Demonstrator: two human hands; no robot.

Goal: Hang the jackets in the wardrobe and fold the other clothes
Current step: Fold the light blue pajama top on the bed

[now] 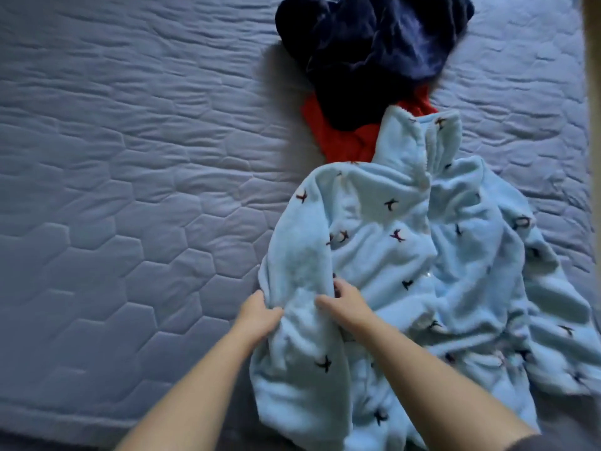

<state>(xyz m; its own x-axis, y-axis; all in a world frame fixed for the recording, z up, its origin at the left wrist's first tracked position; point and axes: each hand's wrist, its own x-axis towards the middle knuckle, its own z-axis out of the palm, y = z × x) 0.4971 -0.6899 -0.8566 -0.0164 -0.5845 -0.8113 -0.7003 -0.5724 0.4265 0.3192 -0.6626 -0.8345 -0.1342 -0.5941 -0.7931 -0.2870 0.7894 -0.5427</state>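
Head view, looking down on a bed's quilted grey-blue mattress (pixel 130 190), stitched in hexagons. On its right half lies a pale blue fleece garment (pixel 406 255), thick and fluffy, scattered with small dark and reddish bird-like motifs. It lies front up and rumpled, with deep folds over its right side. Its upright collar is at the far end and its hem at the near edge of the bed, so the long axis runs away from the person and tilts slightly right. A pale round spot below the collar may be a button, though the picture is too soft to be sure.

The collar touches a red garment (pixel 341 138), which lies partly under a heaped navy garment (pixel 374 53) further up the mattress.

Both bare forearms reach in from below to the garment's left side. The left grip (pixel 260 315) pinches the outer edge of a long fold there, probably a sleeve, with fingers curled into the fleece. The right grip (pixel 348 304) holds the same fold from its inner side, thumb over the fabric and fingertips tucked behind it.
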